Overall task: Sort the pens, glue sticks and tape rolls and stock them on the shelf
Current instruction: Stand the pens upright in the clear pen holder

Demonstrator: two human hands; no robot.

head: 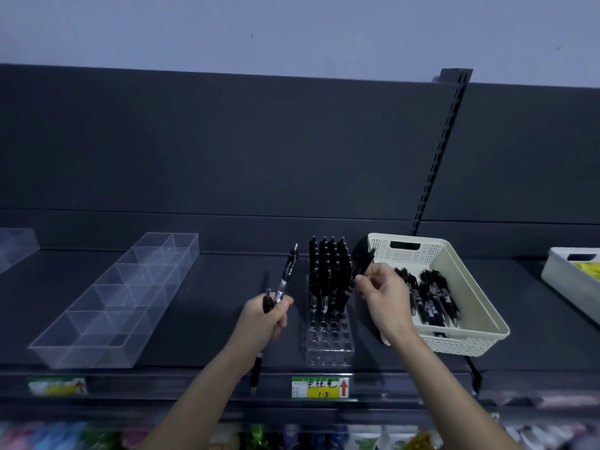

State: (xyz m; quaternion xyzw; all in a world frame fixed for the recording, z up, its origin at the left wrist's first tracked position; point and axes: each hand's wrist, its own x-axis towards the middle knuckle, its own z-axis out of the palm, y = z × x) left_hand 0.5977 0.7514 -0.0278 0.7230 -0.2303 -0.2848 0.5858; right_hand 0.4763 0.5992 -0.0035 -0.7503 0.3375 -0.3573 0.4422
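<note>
A clear acrylic pen holder (329,342) stands on the dark shelf (201,319), its back rows filled with upright black pens (328,271) and its front holes bare. My left hand (266,319) is shut on a few black pens (287,274); one points up and another sticks out below the fist. My right hand (383,297) pinches a black pen (362,267) at the holder's right side. A cream basket (467,319) to the right holds several more black pens (428,297).
A clear divided tray (117,300) lies on the shelf at left, with another clear box (16,245) at the far left. A grey bin (574,280) with yellow contents sits far right. A yellow-green price tag (319,387) marks the shelf edge. Packaged goods show below.
</note>
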